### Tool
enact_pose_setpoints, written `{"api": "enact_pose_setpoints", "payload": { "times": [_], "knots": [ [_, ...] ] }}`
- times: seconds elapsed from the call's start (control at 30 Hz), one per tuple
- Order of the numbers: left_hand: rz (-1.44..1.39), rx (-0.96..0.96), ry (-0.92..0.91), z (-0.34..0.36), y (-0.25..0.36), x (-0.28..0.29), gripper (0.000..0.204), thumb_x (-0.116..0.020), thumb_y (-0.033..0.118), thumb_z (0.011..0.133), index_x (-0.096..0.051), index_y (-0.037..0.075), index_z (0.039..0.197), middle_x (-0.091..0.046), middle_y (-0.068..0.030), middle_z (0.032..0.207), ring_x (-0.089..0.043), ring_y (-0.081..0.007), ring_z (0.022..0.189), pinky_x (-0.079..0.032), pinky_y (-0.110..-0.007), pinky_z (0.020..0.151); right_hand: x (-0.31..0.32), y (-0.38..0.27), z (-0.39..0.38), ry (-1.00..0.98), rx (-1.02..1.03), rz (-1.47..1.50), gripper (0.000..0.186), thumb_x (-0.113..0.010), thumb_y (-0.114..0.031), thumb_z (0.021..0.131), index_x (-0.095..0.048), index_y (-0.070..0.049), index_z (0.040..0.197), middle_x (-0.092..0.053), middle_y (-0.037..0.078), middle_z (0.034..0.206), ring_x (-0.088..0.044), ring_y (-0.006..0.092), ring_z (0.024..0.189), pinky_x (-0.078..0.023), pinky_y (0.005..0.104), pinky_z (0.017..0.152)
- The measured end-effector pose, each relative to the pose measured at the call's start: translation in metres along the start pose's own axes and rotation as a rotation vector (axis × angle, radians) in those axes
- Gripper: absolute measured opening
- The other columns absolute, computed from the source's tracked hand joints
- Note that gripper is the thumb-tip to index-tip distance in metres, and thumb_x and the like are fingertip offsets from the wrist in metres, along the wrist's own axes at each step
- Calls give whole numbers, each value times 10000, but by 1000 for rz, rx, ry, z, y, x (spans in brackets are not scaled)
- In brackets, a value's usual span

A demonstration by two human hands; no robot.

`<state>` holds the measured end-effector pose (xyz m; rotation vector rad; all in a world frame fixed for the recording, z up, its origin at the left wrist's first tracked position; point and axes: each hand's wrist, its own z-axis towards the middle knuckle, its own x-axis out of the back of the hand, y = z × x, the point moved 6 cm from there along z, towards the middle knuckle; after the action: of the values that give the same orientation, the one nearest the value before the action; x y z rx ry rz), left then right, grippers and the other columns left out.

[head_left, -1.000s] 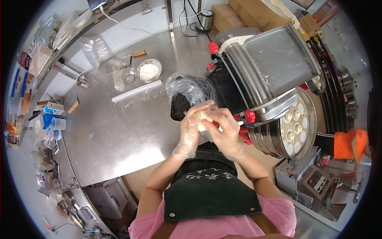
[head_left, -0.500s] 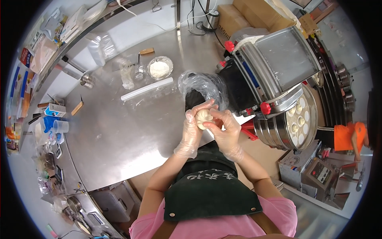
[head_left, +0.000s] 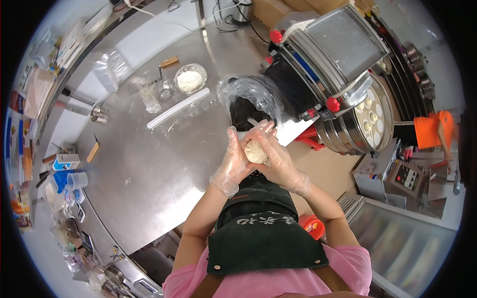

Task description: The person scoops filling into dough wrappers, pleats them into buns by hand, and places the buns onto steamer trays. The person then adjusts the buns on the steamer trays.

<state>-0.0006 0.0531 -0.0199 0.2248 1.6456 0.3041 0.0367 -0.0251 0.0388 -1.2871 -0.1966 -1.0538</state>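
Note:
Between my two gloved hands sits a round, pleated steamed bun (head_left: 255, 152) of pale dough. My left hand (head_left: 232, 163) curls round its left side and underside, thumb pointing up. Cupped about the right side, my right hand (head_left: 279, 160) has its fingers reaching over the far edge. Both hands are closed on the bun and wear clear plastic gloves. Just beyond them lies a dark filling (head_left: 242, 112) inside clear plastic wrap (head_left: 258, 87), with a pale handle (head_left: 253, 122) sticking out of it.
On the steel table (head_left: 139, 184) lie a white rolling pin (head_left: 179, 108), a bowl of flour (head_left: 190, 80) and a wooden-handled scraper (head_left: 169, 61). At right stands a dough roller machine (head_left: 323, 64); beside it a steamer (head_left: 343, 131) holds several buns on paper rounds.
My right hand has gone from pinching the bun's edge to cupping its right side. The bun sits slightly lower in view, and the whole view has shifted a little.

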Motion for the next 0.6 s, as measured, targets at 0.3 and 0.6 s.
{"api": "enact_pose_setpoints", "payload": {
  "times": [0.3,0.6],
  "knots": [
    [259,-150,97,15,-54,-13,990,-267,807,900,-314,45,1531,-337,-80,1580,-361,-257,1432,-267,-415,1203,8,22,-46,568,-325,612,1006,-823,-39,759,-214,-23,1559,-408,182,1486,-402,295,1387,-327,414,1144],
    [25,174,35,68,-136,-35,967,-274,786,914,-336,27,1510,-369,-163,1552,-312,-331,1461,-285,-455,1202,87,67,-105,464,-291,226,1077,-821,53,657,-248,-82,1559,-565,164,1355,-533,322,1272,-418,397,1077]
  ]
}}
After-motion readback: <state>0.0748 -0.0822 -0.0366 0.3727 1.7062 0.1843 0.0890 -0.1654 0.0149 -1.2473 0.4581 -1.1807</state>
